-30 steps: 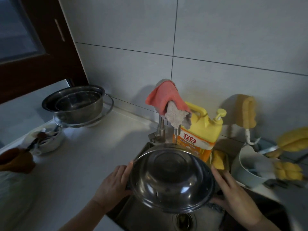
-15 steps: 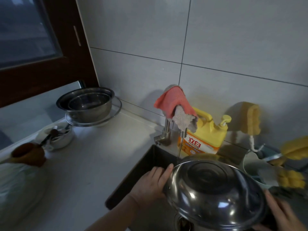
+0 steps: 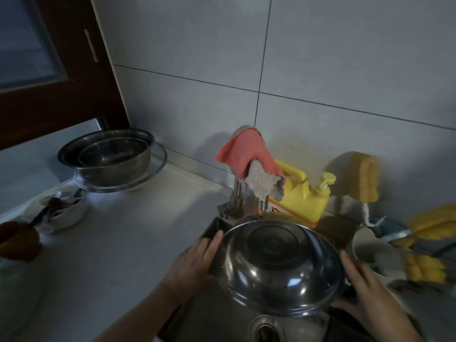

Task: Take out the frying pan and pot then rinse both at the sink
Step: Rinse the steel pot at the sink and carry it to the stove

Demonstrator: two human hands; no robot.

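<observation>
A shiny steel pot is held upside down over the sink, its round base facing up, just below the faucet spout. My left hand grips its left rim. My right hand holds its right rim, fingers wrapped under the edge. No water stream shows clearly. The sink drain lies below the pot. No frying pan is in view.
A pink cloth and a grey rag hang over the faucet. A yellow detergent jug stands behind the sink. Stacked steel bowls sit on a glass plate at the back left. A white bowl with yellow sponges is at the right.
The pot has stayed upside down in both hands and has shifted back under the faucet spout. The camera view has swung between frames.
</observation>
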